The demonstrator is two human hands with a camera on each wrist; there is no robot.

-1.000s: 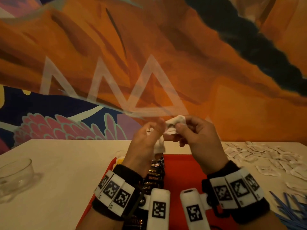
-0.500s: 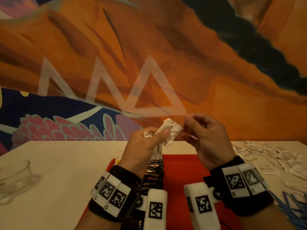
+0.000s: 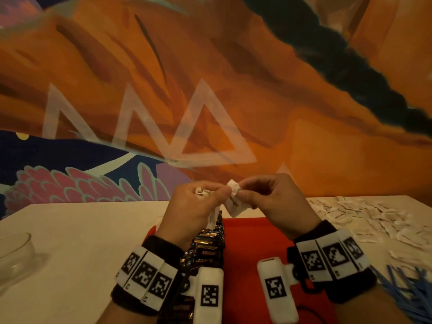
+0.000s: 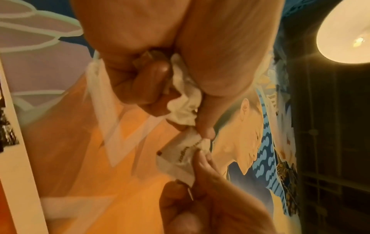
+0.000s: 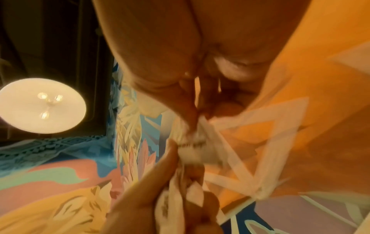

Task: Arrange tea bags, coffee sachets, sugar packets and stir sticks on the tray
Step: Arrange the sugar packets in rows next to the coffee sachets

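Left hand (image 3: 194,206): fingers curled round crumpled white packets (image 3: 203,192).
Right hand (image 3: 275,202): thumb and fingertips pinching one packet (image 3: 233,199) above the tray (image 3: 254,239).

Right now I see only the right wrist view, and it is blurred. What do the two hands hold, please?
Observer: The left hand and right hand both pinch one white packet, raised above a red tray.
Operator: Is something on that tray?
Observer: Yes, a row of dark coffee sachets lies along its left part.
Operator: Where is the remaining stock?
Observer: Loose white packets are scattered on the table right of the tray, with blue stir sticks nearer to the person.
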